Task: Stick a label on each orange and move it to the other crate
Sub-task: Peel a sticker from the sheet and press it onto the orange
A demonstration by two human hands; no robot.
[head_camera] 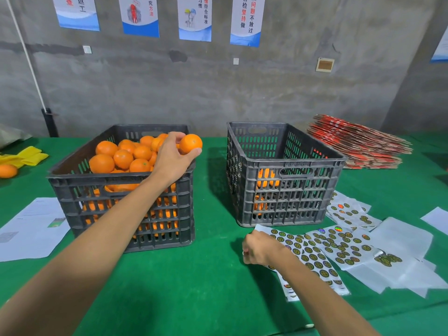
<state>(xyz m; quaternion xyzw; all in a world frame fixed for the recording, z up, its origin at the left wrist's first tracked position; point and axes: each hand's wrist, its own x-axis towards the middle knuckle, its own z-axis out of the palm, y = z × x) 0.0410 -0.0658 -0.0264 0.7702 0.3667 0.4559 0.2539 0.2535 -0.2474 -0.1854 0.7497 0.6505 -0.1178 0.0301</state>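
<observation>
Up near the middle of the frame, the left hand (173,157) holds one orange (190,143) above the right rim of the full crate (121,180). Its fingers (178,135) curl over the top of the fruit and the thumb wraps under it, so the orange sits pinched at the fingertips, clear of the heap of oranges (123,154) below. Lower right of centre, the right hand (258,247) rests on a sheet of round labels (308,253), its fingers curled tight together at the sheet's near-left edge; whether they pinch a label I cannot tell, since the knuckles hide the tips. Between the two hands stands the second crate (283,175), with a few oranges showing through its slotted front wall.

Both crates sit on a green surface (194,287). More label sheets and bare backing papers (402,241) spread across the lower right. A printed paper (34,226) lies at the lower left, a loose orange (8,170) and yellow cloth (26,156) at the far left, and a stack of flat red cartons (358,144) at the right. Behind runs a grey concrete wall (218,88) hung with blue-and-white posters (194,18).
</observation>
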